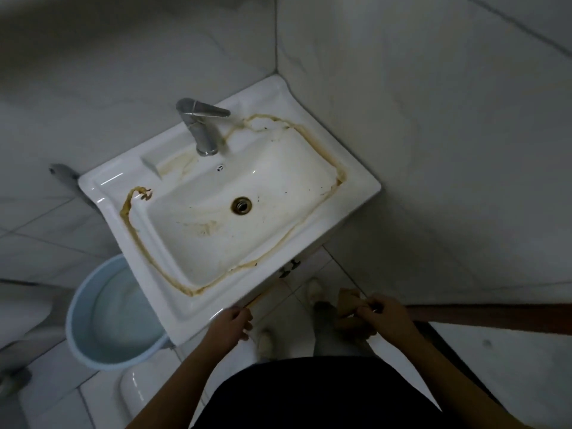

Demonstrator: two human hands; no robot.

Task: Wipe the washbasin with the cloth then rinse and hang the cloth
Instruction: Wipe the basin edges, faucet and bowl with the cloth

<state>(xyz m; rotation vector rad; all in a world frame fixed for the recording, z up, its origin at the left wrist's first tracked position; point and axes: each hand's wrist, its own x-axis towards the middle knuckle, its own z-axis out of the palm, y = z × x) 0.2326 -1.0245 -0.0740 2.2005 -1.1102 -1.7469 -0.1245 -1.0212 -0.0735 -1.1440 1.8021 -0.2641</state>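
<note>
A white washbasin (356, 184) stands in the corner, with a brown stain line around the bowl's rim and smears inside near the drain (241, 205). A chrome tap (202, 126) rises at its back edge. My right hand (387, 317) pinches a small tan cloth (348, 303), held below the basin's front right corner, apart from it. Near the basin's front edge, my left hand (230, 328) hovers with loosely curled fingers and holds nothing.
A light blue bucket (80, 329) stands on the floor left of the basin, partly under it. Tiled walls close in behind and to the right. A grey pipe stub (63, 173) sticks out at the left wall. My feet are on the tiled floor below.
</note>
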